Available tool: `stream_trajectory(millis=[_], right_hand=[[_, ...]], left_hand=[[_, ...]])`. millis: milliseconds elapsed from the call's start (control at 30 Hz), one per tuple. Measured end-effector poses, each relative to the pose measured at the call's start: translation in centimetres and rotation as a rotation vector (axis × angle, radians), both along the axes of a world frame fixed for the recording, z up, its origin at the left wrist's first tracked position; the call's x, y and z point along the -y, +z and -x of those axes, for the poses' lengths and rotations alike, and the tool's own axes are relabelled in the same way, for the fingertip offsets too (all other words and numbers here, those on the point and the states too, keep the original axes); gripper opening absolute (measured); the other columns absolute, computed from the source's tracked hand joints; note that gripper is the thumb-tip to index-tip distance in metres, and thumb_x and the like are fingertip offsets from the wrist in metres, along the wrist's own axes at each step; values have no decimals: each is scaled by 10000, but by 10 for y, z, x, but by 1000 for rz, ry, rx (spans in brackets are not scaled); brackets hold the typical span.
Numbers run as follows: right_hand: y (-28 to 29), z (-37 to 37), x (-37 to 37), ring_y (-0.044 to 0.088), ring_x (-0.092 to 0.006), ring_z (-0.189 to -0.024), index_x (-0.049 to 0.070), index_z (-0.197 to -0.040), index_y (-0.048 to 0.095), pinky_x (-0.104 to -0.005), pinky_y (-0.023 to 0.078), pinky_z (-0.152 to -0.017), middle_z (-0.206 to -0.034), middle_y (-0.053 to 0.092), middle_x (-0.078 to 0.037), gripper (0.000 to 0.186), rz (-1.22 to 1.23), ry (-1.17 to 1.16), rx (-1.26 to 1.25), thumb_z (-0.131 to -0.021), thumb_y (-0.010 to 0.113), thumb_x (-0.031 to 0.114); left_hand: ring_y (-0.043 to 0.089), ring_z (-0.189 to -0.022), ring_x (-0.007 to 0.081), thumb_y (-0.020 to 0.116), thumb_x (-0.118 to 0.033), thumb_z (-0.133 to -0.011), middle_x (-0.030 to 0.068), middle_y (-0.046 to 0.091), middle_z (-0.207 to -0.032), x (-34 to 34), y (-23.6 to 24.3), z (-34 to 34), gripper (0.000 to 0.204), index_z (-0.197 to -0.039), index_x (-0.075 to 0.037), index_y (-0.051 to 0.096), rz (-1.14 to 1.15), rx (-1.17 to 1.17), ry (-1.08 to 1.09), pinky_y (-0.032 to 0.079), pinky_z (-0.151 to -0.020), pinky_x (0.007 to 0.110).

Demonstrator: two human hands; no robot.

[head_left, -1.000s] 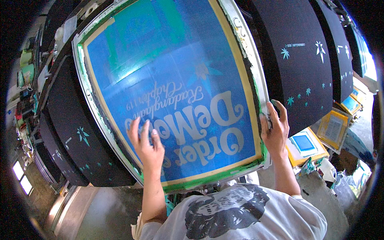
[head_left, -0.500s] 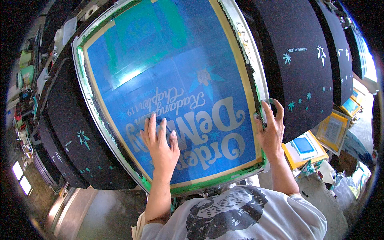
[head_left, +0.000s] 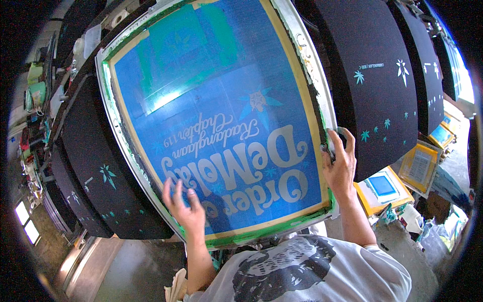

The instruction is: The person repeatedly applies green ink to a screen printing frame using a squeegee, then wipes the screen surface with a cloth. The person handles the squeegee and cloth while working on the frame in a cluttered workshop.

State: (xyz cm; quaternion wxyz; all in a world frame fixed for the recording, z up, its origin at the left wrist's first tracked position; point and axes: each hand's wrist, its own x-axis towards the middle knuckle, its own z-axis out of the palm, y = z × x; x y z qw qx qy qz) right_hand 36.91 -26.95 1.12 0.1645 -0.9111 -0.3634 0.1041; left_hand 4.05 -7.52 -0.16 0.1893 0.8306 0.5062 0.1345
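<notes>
Blue printing screen [head_left: 201, 110] directly in front of the person, black fabric [head_left: 372, 100] on its left and right. Left hand [head_left: 187, 214] at screen's lower-left part, fingers spread, grasping nothing; contact unclear. Right hand [head_left: 343, 168] at screen's right edge, fingers bent; cannot tell if they grip. Yellow-edged frame [head_left: 382, 185] off screen's lower right.

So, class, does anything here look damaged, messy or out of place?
The screen frame looks worn on its right side: the pale surface is ragged, with dark patches. Lower right, crumpled plastic looks untidily heaped.
</notes>
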Motion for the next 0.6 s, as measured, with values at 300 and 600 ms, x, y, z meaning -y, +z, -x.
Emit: stream_trajectory(millis=[300, 600], right_hand=[[11, -12, -24, 648, -426, -916, 55, -1232, 591, -468, 549, -751, -1207, 557, -245, 338, -130, 67, 36, -902, 622, 119], [67, -30, -248, 538, -413, -882, 3, -935, 530, -467, 438, -771, -913, 502, -212, 197, -384, 699, -109, -977, 498, 192]], left_hand=[[525, -1240, 401, 586, -38, -951, 232, 457, -1386, -25, 2, 68, 372, -1314, 14, 527, -179, -40, 195, 453, -1020, 478], [590, -1036, 389, 604, 22, -868, 219, 583, -1213, -46, -14, 72, 389, -1256, 10, 622, -115, 85, 370, 491, -905, 421]])
